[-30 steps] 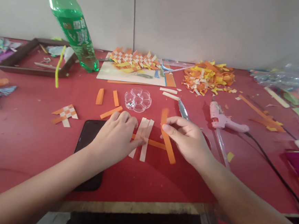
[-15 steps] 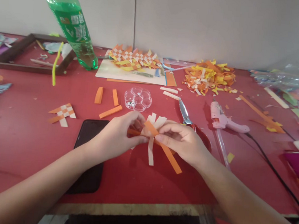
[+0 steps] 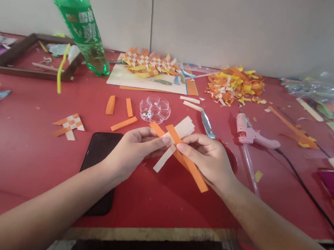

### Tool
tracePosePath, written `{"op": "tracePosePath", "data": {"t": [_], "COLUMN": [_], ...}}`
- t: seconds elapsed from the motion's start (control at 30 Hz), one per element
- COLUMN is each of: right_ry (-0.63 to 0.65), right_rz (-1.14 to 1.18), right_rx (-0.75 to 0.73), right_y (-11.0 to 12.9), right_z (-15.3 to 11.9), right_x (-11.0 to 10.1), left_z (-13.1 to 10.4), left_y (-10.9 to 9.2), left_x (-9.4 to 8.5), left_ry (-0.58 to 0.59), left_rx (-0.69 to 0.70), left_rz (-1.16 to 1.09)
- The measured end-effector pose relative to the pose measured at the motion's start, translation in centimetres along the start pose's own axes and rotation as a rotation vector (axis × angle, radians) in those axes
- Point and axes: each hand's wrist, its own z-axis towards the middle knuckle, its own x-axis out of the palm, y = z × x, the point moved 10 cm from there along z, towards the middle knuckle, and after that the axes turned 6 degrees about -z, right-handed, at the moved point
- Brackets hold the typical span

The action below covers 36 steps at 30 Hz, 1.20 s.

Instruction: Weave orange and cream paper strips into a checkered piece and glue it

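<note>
Orange paper strips (image 3: 193,171) and white paper strips (image 3: 184,129) cross each other between my two hands, above the red table. My left hand (image 3: 138,146) pinches the crossing from the left, its thumb on top. From the right, my right hand (image 3: 203,155) grips the orange strip with thumb and fingers. One white end points down-left and the white ends at the top lie close together. A finished woven paper fish (image 3: 72,125) in orange and white checks lies to the left. Loose folded orange strips (image 3: 123,124) rest beyond my left hand.
A black phone (image 3: 99,181) lies under my left forearm. Scissors (image 3: 209,124) and a pink glue gun (image 3: 249,133) with a cord are on the right. A clear flower-shaped tray (image 3: 155,109), a pile of paper scraps (image 3: 235,86), a green bottle (image 3: 85,37) and a dark frame (image 3: 23,72) stand farther back.
The woven strips have turned in my hands; the white ends at the top have come together and the lower white end has swung left. A second orange end now shows beside my left thumb.
</note>
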Motion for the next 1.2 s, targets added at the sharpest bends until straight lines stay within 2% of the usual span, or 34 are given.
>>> {"op": "tracePosePath", "data": {"t": [0.17, 0.37, 0.53, 0.63, 0.8, 0.87, 0.97, 1.13, 1.2], "right_ry": [0.059, 0.024, -0.048, -0.030, 0.021, 0.040, 0.009, -0.120, -0.172], "right_rz": [0.030, 0.020, 0.146, 0.163, -0.009, -0.109, -0.203, -0.249, -0.343], "right_rx": [-0.009, 0.031, 0.098, 0.122, 0.078, 0.036, -0.042, -0.117, -0.170], "right_y": [-0.3, -1.1, -1.5, -1.8, -1.5, -1.2, -0.5, 0.4, 1.1], "right_z": [0.0, -0.2, -0.1, 0.0, -0.3, -0.5, -0.6, -0.4, -0.4], "right_x": [0.6, 0.6, 0.3, 0.4, 0.2, 0.2, -0.4, -2.1, -2.6], "left_z": [-0.2, -0.3, -0.6, -0.7, -0.5, -0.4, -0.4, -0.8, -1.1], "left_y": [-0.7, -0.5, -0.8, -0.8, -0.6, -0.6, -1.4, -2.9, -3.1], "left_x": [0.4, 0.7, 1.4, 1.7, -0.1, -0.5, -0.4, 0.3, 0.7], "left_ry": [0.004, 0.038, 0.076, 0.107, -0.025, -0.041, -0.032, -0.069, -0.079], "left_rx": [0.054, 0.038, 0.053, 0.059, 0.031, 0.040, 0.139, 0.355, 0.429], "left_rz": [0.004, 0.107, 0.206, 0.237, 0.361, 0.432, 0.606, 0.961, 1.097]}}
